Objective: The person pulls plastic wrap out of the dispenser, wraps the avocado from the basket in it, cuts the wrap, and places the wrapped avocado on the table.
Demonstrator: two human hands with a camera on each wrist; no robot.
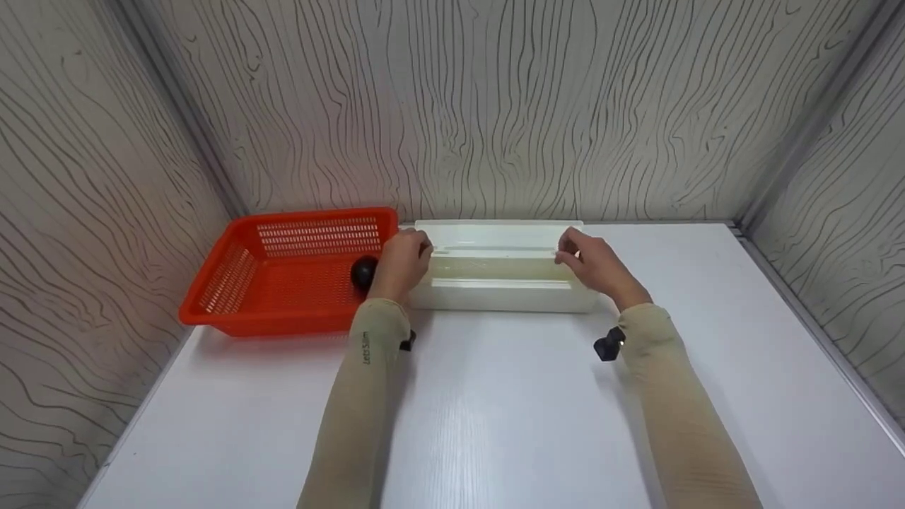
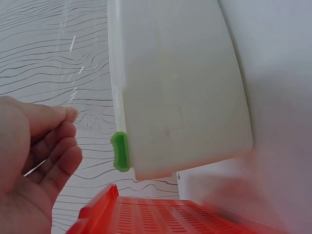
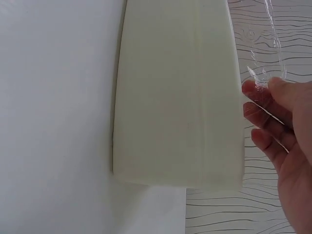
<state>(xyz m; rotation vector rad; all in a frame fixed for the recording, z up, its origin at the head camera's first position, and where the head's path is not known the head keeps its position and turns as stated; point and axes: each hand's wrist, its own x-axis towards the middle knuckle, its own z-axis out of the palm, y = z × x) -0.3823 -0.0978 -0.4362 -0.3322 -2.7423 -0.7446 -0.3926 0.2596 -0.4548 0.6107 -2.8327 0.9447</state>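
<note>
A long white cling film dispenser (image 1: 503,298) lies across the back of the table with its lid (image 1: 495,232) raised behind it. At its left end, my left hand (image 1: 401,263) pinches the clear cling film (image 2: 73,46) between thumb and forefinger. Opposite, my right hand (image 1: 597,265) pinches the other side of the film (image 3: 274,36), the remaining fingers loosely bent. The sheet stretches between both hands, just above the dispenser. In the left wrist view, a green slider (image 2: 120,151) sits at the dispenser's edge.
Left of the dispenser stands a red perforated plastic basket (image 1: 283,324). A dark round object (image 1: 364,271) lies inside it, partly behind my left hand. Wood-patterned walls (image 1: 495,106) enclose the white table (image 1: 481,424) at the back and sides.
</note>
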